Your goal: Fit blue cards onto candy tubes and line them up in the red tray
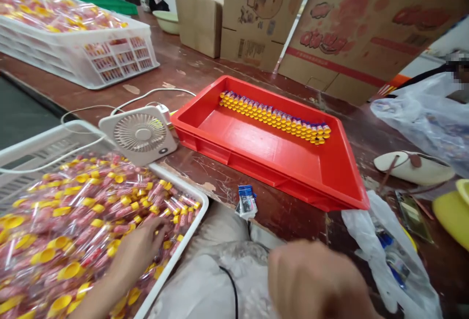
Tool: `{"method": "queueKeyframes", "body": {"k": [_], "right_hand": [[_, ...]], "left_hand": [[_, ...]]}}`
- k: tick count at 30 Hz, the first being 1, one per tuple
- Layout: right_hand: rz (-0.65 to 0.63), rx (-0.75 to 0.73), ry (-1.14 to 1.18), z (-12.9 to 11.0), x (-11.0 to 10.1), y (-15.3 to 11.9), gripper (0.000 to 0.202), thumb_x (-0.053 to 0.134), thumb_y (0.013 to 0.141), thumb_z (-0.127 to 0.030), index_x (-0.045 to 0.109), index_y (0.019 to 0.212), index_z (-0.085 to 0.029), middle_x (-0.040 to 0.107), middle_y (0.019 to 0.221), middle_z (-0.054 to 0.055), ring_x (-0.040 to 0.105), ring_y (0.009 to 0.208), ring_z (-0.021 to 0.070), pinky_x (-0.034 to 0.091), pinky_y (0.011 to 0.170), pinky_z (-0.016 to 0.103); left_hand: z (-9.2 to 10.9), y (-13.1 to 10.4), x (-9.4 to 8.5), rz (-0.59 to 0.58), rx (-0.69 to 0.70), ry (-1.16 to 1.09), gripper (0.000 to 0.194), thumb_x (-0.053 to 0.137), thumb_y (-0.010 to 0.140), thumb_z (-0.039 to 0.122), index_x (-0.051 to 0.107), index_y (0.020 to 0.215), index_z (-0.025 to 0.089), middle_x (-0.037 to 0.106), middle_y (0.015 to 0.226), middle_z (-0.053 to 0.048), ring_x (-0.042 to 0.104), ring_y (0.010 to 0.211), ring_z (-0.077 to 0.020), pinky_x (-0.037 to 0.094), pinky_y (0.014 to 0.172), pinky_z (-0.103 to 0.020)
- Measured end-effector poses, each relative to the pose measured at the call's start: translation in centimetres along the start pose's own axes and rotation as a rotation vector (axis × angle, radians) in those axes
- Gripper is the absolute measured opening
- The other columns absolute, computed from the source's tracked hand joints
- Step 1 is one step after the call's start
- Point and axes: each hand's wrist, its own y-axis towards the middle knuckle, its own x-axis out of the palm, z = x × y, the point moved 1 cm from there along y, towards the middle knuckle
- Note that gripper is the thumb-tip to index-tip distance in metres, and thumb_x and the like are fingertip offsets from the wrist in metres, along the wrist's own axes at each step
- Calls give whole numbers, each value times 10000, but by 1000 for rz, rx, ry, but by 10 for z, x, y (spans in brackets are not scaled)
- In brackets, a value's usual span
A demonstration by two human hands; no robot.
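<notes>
My left hand (148, 241) reaches into a white crate (202, 202) heaped with clear tubes with yellow caps (98, 206); its fingers are bent among the tubes near the right wall, and whether they grip one is unclear. My right hand (311, 277) is raised over my lap at the bottom, blurred, with its fingers curled; what it holds, if anything, is hidden. Beyond both hands lies a red tray (256, 145), where stacked yellow-ended tubes (274, 117) form rows along the far wall.
A small fan (141, 133) with a white cable stands between crate and tray. Another filled white crate (120, 57) is at back left. Cardboard boxes (252, 21) line the back. Blue-and-white packets (246, 201) lie at the front edge; a plastic bag (399, 260) is at right.
</notes>
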Motion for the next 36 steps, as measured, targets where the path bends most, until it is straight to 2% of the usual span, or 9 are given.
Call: {"method": "queueKeyframes", "body": {"k": [5,8,11,16,20,23,28,32,36], "right_hand": [[85,166,-34,54,-1,59,365,590,926,-464,597,656,-218,549,510,-10,501,465,141,408,476,259],[94,206,-192,90,-4,66,326,605,896,-483,631,747,-195,667,670,27,596,601,165,460,592,265],[122,268,-388,116,-7,64,421,639,853,-516,546,587,-203,569,522,-11,510,505,147,376,522,260],[119,280,-514,138,-2,70,335,593,884,-445,544,646,-215,602,579,-14,539,549,151,366,551,254],[113,349,-591,144,3,77,342,654,828,-488,546,637,-226,614,578,-4,549,549,160,369,547,258],[102,364,-589,143,5,78,383,682,792,-517,537,588,-227,578,542,-14,516,528,153,339,518,253],[95,364,-492,148,6,80,315,715,755,-444,561,597,-218,560,527,-40,487,505,131,321,504,244],[74,334,-383,154,3,80,284,653,784,-402,563,596,-210,541,529,-43,473,506,128,341,518,244],[121,296,-428,151,-2,77,314,619,825,-457,581,638,-208,570,573,-29,502,544,139,367,551,249]], "left_hand": [[12,21,7,7,106,341,381,307,916,97,643,1074,184,637,1064,-130,673,913,-261,499,605,-312],[15,36,8,-15,196,404,430,342,857,5,641,1114,177,593,1067,-142,628,989,-265,528,665,-318],[15,46,8,-33,249,391,492,387,820,-24,625,1195,189,586,1096,-150,609,1008,-277,547,729,-359],[9,51,10,-25,363,436,536,314,830,-59,612,1237,122,593,1275,-211,597,1095,-315,524,870,-436],[3,46,10,-9,424,443,435,321,852,-19,661,1081,129,691,1094,-168,637,995,-306,500,880,-425],[2,41,4,128,371,262,309,388,913,154,622,1114,140,687,1084,-168,645,1005,-318,505,861,-425],[17,25,-24,347,166,-238,409,502,875,406,560,1220,193,641,1186,-127,635,1051,-300,501,896,-414],[55,10,-39,171,50,-739,442,653,751,452,622,1117,206,670,1128,-96,651,1028,-278,531,871,-372],[107,6,-25,-167,56,-1118,393,665,770,499,644,1016,193,697,1028,-83,685,966,-260,551,823,-360]]}}
